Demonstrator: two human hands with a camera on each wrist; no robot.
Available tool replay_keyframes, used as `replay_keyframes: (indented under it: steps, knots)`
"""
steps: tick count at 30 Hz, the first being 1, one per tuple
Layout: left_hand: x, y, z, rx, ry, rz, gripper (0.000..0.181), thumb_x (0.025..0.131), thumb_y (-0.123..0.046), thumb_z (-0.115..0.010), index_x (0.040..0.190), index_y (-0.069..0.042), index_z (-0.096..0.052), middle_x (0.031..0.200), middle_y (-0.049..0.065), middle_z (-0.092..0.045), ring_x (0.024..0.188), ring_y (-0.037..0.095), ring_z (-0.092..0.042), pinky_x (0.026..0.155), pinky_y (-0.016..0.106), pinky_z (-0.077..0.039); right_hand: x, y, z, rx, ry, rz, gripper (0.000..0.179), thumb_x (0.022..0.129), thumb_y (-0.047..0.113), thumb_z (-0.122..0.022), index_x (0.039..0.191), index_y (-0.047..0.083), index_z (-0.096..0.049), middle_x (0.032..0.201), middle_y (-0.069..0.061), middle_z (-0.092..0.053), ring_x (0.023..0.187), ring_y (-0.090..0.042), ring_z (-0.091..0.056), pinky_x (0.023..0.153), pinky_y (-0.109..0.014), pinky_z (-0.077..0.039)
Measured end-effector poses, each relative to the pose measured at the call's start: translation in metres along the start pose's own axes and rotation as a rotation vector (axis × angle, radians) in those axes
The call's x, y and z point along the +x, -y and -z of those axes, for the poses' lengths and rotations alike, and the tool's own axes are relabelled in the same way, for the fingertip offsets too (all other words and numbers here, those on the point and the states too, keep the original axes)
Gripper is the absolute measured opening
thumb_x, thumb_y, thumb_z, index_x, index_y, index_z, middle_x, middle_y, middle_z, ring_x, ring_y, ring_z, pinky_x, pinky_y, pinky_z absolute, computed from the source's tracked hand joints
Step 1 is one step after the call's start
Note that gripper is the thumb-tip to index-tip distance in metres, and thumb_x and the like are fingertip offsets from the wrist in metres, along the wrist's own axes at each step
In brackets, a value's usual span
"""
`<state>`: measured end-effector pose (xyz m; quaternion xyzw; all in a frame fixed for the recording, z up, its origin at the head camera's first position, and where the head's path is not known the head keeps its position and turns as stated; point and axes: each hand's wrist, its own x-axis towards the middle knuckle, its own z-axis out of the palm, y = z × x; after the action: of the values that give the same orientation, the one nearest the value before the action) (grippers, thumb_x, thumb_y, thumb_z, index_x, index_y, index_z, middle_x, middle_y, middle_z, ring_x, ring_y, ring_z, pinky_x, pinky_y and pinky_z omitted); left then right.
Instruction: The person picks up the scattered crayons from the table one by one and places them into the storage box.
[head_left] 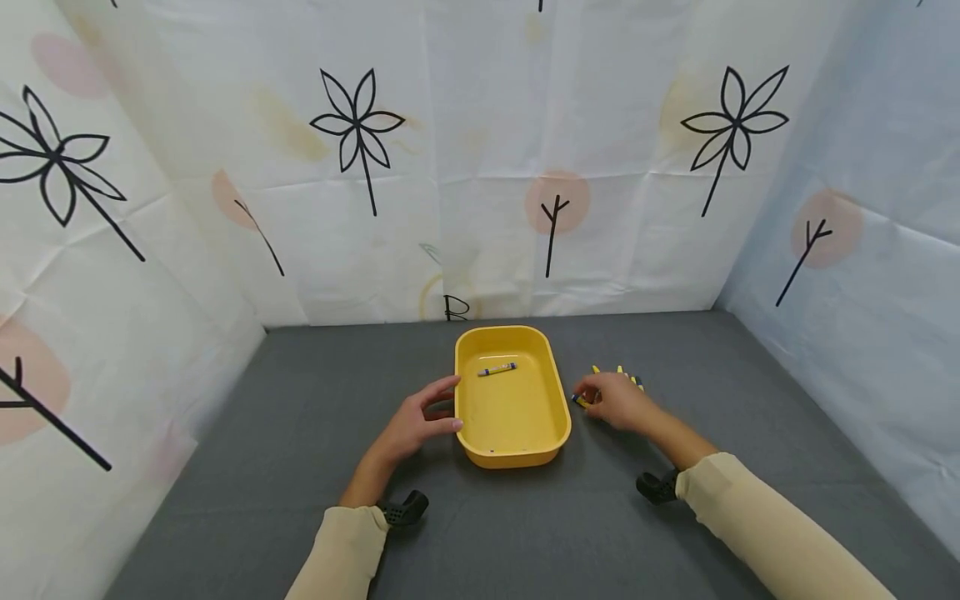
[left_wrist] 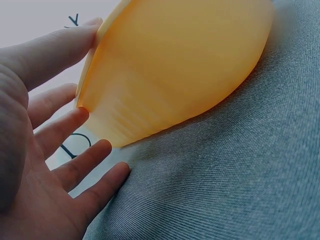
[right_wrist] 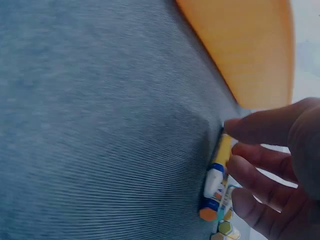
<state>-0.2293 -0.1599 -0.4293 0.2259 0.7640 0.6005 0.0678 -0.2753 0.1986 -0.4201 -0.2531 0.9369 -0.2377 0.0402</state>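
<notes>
A yellow plastic tray [head_left: 513,458] stands on the grey cloth, with one crayon [head_left: 497,369] lying inside it. My left hand [head_left: 411,425] is at the tray's left side, thumb and fingers spread, the tips right at the rim. In the left wrist view its fingers [left_wrist: 60,130] are loosely extended beside the tray wall. Right of the tray, my right hand [head_left: 618,402] pinches a yellow crayon [right_wrist: 215,182] near one end between thumb and index finger, low over the cloth. Several more crayons [head_left: 637,382] lie just beyond that hand, partly hidden by it.
Grey cloth [head_left: 480,542] covers the table. White fabric walls [head_left: 480,233] printed with flowers and trees close off the back and both sides. A black wrist device [head_left: 657,488] sits on the right forearm, another [head_left: 405,508] on the left.
</notes>
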Motion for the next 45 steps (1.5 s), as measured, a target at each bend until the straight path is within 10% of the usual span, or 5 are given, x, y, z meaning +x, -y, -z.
replay_keyframes:
  steps: [19,35,45]
  knots:
    - [-0.002,-0.004,0.001,-0.007,0.011,0.003,0.065,0.088,0.001,-0.067,0.147,0.001,-0.038,0.151,0.026,-0.032,0.133,0.044,-0.037,0.105,0.060,-0.032,-0.007,0.002,-0.013,-0.112,-0.050,-0.058,0.013,0.080,0.003,-0.075,0.093,0.008,-0.072,0.071,0.004,-0.056,0.064,-0.012,-0.050,0.060,-0.032,-0.046]
    - [-0.001,-0.003,0.002,-0.003,0.024,-0.004,0.068,0.089,-0.004,-0.069,0.147,0.003,-0.036,0.151,0.025,-0.032,0.133,0.043,-0.037,0.106,0.060,-0.032,-0.002,0.000,0.002,0.109,-0.303,0.026,0.013,0.087,0.000,-0.070,0.100,0.003,-0.070,0.086,-0.004,-0.067,0.077,-0.022,-0.062,0.066,-0.038,-0.053]
    - [-0.002,0.001,0.003,0.000,0.017,-0.005,0.067,0.088,-0.003,-0.069,0.147,0.003,-0.037,0.151,0.023,-0.034,0.132,0.043,-0.039,0.105,0.059,-0.034,0.019,0.018,0.021,0.181,-0.314,0.035,0.018,0.089,0.004,-0.070,0.107,0.002,-0.070,0.099,-0.011,-0.068,0.090,-0.028,-0.062,0.076,-0.044,-0.053]
